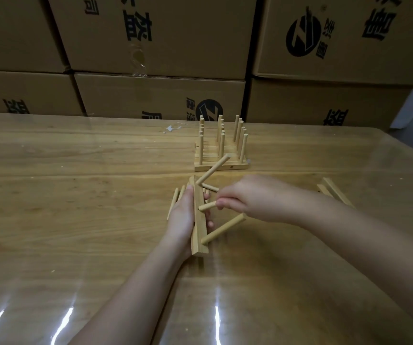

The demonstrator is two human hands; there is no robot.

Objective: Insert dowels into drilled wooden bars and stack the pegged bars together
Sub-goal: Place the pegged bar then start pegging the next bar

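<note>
Shows a drilled wooden bar (198, 232) at the centre of the wooden table (76, 195), stood on one long edge and running from 12 to 6 o'clock. Gripped from its 9 o'clock side by the left hand (181, 217), palm against the bar's back, fingertips curling round onto the drilled face.

Two dowels already seated in that face: upper dowel (213, 168) slanting toward 1 o'clock, lower dowel (223, 229) slanting toward 2 o'clock. Middle dowel (206, 207) pinched between thumb and fingers of the right hand (255, 197), its free end touching the bar's face between the two seated ones; depth of entry into the hole not discernible. A further short dowel (210, 188) just above, partly hidden by the right hand's fingers; held or lying loose, impossible to tell.

Loose dowels (172, 204) lying on the table just beside the left hand at 9 o'clock. At 12 o'clock from the hands, near them, a stack of pegged bars (237, 166), pegs upright in three rows. At 3 o'clock, beyond the right forearm, plain wooden bars (334, 191) lying flat.

Along the table's far edge, stacked cardboard boxes (158, 93) with black printed characters and a round logo. At 11 o'clock, a small white scrap (171, 128) on the tabletop.
</note>
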